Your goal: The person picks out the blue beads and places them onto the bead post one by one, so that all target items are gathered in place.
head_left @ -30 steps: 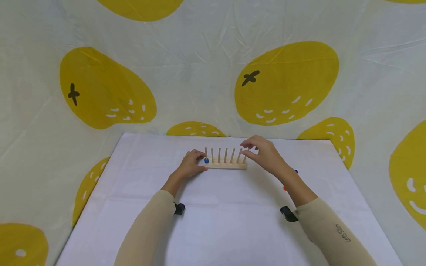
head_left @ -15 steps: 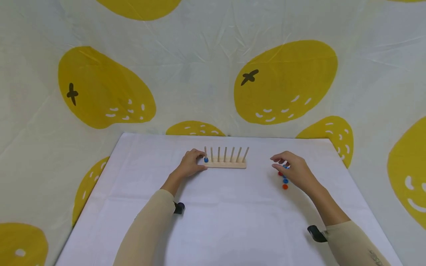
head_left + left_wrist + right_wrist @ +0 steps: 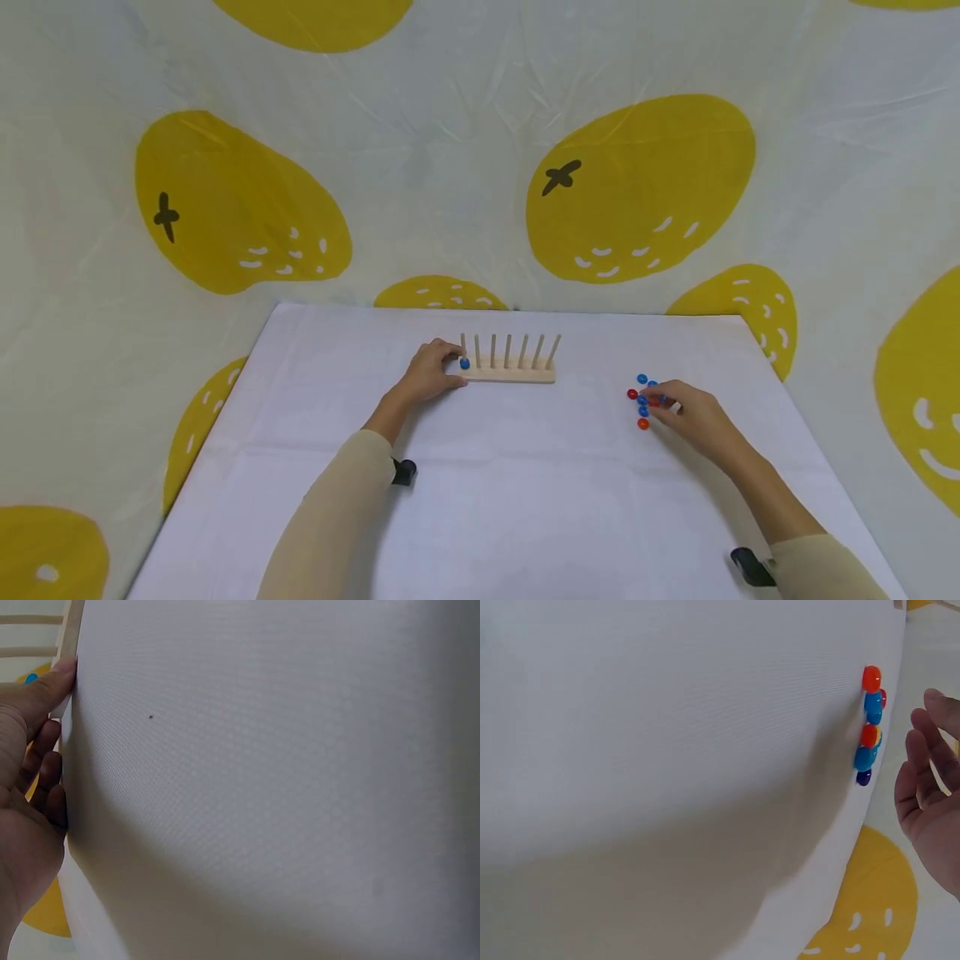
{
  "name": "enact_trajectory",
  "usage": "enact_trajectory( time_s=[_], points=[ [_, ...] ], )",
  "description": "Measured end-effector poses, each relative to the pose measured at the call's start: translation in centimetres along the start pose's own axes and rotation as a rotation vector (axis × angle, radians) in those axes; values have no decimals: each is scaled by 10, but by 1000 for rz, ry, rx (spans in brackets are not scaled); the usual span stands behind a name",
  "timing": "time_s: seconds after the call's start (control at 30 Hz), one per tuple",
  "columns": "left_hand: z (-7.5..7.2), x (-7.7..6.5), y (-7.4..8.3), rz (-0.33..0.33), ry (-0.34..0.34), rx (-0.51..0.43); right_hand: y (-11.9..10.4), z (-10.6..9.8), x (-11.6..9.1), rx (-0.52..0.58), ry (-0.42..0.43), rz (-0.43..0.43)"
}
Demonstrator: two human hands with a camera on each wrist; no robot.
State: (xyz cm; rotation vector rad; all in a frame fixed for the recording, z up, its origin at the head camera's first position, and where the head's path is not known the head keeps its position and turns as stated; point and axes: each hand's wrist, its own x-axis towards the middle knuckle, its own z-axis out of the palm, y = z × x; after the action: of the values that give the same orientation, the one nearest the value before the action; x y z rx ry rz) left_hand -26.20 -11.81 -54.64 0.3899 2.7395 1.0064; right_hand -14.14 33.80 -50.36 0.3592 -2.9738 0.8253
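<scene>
Left hand (image 3: 429, 371) pinching; right hand (image 3: 697, 418) loosely curved, nothing visible between thumb and fingers. Off-white cloth backdrop with yellow fruit prints (image 3: 420, 208) behind. White-covered table (image 3: 525, 483) below. Toward its far edge: long pale wooden peg rack (image 3: 510, 376), base flat, seven thin wooden pegs (image 3: 507, 352). Left hand has thumb at front, fingers round the left end, presumably so it can't slide. Rack is the only holder in view: leftmost peg has a round blue bead (image 3: 465, 363) at its foot, other six bare. Glossy red, orange and blue loose beads (image 3: 642, 424) cluster right of rack, well apart, probably for easy right-hand reach. Right fingertips are at the cluster; can't tell if touching. Bead count unclear, hand hides some.
</scene>
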Motion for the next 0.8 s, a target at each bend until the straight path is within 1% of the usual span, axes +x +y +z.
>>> enact_trajectory(
  time_s=[0.17,0.3,0.4,0.63,0.8],
  points=[
    [1,0,0,12,12,-3,8,4,-3,-1,-62,35],
    [2,1,-1,23,21,-4,9,6,-3,17,-113,66],
    [2,1,-2,19,21,-7,9,8,-3,20,-143,81],
    [3,1,-3,26,19,-4,10,14,0,-17,-149,68],
    [2,0,-3,36,24,-3,12,18,0,-15,-136,73]
  ],
)
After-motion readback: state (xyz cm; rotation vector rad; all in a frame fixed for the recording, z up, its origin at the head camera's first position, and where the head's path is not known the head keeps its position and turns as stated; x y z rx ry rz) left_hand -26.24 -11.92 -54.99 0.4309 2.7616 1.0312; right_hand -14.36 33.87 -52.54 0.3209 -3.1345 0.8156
